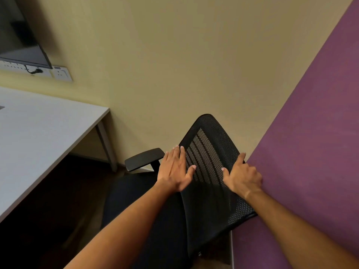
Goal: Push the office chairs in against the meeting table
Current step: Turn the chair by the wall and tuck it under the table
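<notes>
A black office chair with a mesh backrest stands in the corner of the room, to the right of the white meeting table. My left hand grips the left edge of the backrest, thumb across the mesh. The right edge of the backrest is held by my right hand, fingers wrapped behind it. The chair's left armrest points toward the table, with a gap between them. The dark seat lies below my left forearm. The chair's base and wheels are hidden.
A purple wall panel runs close along the chair's right side. A beige wall is behind the chair. A dark screen hangs above a strip of wall sockets. The table's grey leg stands near the armrest.
</notes>
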Demonstrator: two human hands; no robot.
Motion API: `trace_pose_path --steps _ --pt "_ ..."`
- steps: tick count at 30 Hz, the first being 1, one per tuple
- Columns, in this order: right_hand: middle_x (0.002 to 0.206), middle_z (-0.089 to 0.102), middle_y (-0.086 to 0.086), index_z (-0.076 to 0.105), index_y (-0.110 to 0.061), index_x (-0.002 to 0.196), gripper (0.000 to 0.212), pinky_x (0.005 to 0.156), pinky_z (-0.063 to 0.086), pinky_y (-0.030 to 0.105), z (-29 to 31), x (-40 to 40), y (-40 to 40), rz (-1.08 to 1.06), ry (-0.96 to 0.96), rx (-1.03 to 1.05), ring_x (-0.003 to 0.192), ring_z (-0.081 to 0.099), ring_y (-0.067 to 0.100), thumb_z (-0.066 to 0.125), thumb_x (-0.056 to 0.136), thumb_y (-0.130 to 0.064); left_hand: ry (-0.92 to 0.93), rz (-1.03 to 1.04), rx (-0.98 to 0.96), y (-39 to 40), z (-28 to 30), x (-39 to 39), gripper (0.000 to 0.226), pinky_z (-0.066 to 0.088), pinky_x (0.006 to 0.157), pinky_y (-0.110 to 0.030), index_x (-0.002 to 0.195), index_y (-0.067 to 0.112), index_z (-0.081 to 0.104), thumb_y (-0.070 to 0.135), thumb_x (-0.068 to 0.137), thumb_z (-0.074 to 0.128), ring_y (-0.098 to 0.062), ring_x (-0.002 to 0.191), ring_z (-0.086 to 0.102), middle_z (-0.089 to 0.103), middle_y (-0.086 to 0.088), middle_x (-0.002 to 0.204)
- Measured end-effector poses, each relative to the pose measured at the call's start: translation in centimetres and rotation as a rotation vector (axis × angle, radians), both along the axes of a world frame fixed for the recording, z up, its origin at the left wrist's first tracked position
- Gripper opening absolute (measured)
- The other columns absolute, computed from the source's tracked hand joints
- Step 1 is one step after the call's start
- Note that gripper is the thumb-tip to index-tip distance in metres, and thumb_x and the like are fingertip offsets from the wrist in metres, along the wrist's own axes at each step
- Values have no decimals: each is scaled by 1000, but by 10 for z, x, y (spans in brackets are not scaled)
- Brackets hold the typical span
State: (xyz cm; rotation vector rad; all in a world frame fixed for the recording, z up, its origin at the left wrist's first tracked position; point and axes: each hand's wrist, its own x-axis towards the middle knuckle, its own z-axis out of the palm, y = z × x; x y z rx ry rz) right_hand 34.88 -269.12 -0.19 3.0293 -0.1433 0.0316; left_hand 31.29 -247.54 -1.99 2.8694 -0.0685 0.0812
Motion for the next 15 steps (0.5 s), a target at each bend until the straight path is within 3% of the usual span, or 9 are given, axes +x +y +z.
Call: trace_pose_path --steps 3,7,11,15 --pt "120 61 15 20 3 143 89 69 49 37 2 -14 -7 -5 47 80 107 61 33 50 90 -62 8 -2 -24 -20 1 -15 81 2 122 -40 155 2 5 57 98 24 -28 152 7 10 -20 163" --pt "121 60 13 37 -2 127 82 68 42 35 10 -20 -15 -76 130 235 109 60 32 55 83 -70 16 3 -29 -48 6 -30 81 2 122 -40 155 3 3 57 99 24 -27 152 4 7 -19 163" --pt "119 63 11 60 -8 118 78 72 44 35 18 -32 -21 -20 166 133 109 60 30 40 86 -75 10 -22 -28 -69 13 -44 81 2 122 -39 155 3 4 57 99 25 -26 152 4 8 -19 163" --pt "114 67 9 65 -11 114 72 73 44 34 29 -47 -22 13 222 57 104 63 28 29 92 -70 13 -63 -34 -83 19 -59 82 2 123 -40 155 3 3 58 98 25 -27 152 3 7 -20 163"
